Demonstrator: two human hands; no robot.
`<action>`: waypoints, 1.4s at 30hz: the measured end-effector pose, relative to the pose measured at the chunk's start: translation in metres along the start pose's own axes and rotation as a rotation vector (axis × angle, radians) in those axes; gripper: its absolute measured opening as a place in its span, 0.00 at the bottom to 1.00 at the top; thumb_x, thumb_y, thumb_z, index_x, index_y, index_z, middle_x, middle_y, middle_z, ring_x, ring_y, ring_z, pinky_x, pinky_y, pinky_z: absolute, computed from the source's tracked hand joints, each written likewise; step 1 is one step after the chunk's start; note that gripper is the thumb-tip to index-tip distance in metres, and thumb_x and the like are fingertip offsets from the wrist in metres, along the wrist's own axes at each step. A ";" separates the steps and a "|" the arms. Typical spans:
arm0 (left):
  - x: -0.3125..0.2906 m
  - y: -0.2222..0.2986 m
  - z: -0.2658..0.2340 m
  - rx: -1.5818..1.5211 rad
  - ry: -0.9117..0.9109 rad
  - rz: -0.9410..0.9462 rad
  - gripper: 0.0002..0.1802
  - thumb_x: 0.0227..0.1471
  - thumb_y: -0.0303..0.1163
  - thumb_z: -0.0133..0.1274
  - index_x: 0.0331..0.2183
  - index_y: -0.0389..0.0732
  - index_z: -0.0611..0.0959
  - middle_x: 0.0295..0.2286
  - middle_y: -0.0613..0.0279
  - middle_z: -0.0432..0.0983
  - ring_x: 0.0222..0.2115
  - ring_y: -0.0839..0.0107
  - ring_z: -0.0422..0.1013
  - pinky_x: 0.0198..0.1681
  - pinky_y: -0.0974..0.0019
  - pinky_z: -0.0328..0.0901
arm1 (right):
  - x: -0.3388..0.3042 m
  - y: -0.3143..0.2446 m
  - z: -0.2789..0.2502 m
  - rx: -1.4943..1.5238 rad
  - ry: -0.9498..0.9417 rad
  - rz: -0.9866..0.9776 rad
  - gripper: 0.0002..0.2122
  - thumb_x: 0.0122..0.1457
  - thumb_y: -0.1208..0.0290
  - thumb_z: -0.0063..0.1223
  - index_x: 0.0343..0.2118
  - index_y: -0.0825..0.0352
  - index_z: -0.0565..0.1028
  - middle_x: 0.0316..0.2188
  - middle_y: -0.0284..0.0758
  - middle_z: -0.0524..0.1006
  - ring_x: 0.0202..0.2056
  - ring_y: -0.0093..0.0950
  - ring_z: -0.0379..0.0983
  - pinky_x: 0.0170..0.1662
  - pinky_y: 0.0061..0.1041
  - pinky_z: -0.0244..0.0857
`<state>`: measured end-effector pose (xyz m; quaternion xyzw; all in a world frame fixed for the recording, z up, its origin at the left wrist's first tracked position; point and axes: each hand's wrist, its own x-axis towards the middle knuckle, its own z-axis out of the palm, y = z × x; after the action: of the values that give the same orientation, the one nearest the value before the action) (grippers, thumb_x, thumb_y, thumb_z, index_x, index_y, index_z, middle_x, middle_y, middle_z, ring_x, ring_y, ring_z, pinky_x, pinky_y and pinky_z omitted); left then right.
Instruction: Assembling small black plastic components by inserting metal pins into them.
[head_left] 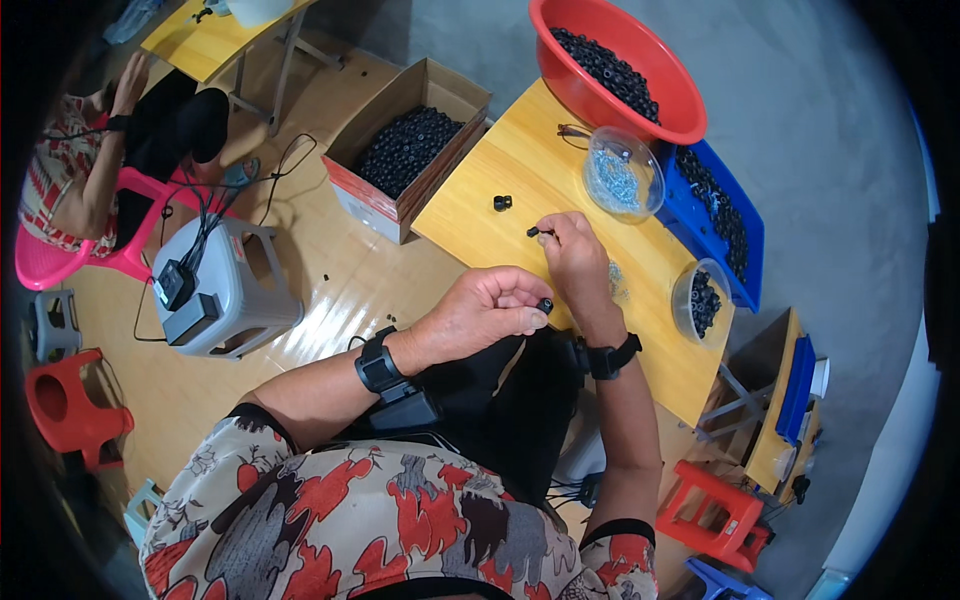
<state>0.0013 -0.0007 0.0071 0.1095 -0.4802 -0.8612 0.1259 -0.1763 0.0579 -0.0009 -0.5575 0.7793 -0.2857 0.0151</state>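
Note:
My left hand (pixel 470 318) is closed, with a small black ring-shaped part (pixel 545 305) between thumb and fingertips, its open end facing up. Just beyond it, over the yellow table (pixel 490 160), my right hand (pixel 580 262) pinches a small dark piece (pixel 533 231) too tiny to make out fully. A small black part (pixel 502 203) lies on the tabletop left of my right hand. Beside my right wrist, tiny shiny pieces (pixel 618 285) are scattered on the wood. A clear tub (pixel 650 185) of small silvery-blue pieces stands beyond my right hand.
Black parts fill a red basin (pixel 690 95), a blue tray (pixel 752 255), a clear bowl (pixel 682 305) and a cardboard box (pixel 365 205). Glasses (pixel 573 135) lie near the basin. A grey stool (pixel 255 265) carries cables and adapters. Another person (pixel 75 190) sits far left.

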 end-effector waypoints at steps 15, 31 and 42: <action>0.002 -0.006 -0.005 0.013 -0.045 -0.018 0.15 0.51 0.23 0.56 0.43 0.35 0.76 0.32 0.69 0.72 0.32 0.85 0.69 0.39 0.80 0.67 | -0.071 -0.041 -0.066 0.791 -0.094 0.382 0.07 0.53 0.79 0.57 0.35 0.70 0.74 0.27 0.29 0.75 0.31 0.16 0.70 0.36 0.16 0.65; 0.001 -0.013 -0.003 0.098 -0.052 0.031 0.13 0.50 0.22 0.57 0.40 0.35 0.77 0.31 0.69 0.73 0.32 0.85 0.68 0.38 0.80 0.67 | -0.072 -0.047 -0.058 0.467 -0.017 0.065 0.09 0.48 0.83 0.55 0.34 0.68 0.77 0.27 0.36 0.75 0.31 0.29 0.73 0.35 0.23 0.67; 0.002 -0.012 -0.004 -0.064 -0.093 -0.094 0.15 0.46 0.23 0.60 0.39 0.37 0.77 0.31 0.69 0.75 0.30 0.84 0.70 0.33 0.79 0.67 | -0.077 -0.047 -0.058 0.524 -0.047 0.076 0.08 0.49 0.82 0.55 0.33 0.68 0.78 0.27 0.35 0.76 0.31 0.28 0.73 0.35 0.23 0.66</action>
<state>-0.0005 0.0016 -0.0054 0.0880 -0.4519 -0.8852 0.0664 -0.1269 0.1397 0.0462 -0.5111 0.6987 -0.4641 0.1877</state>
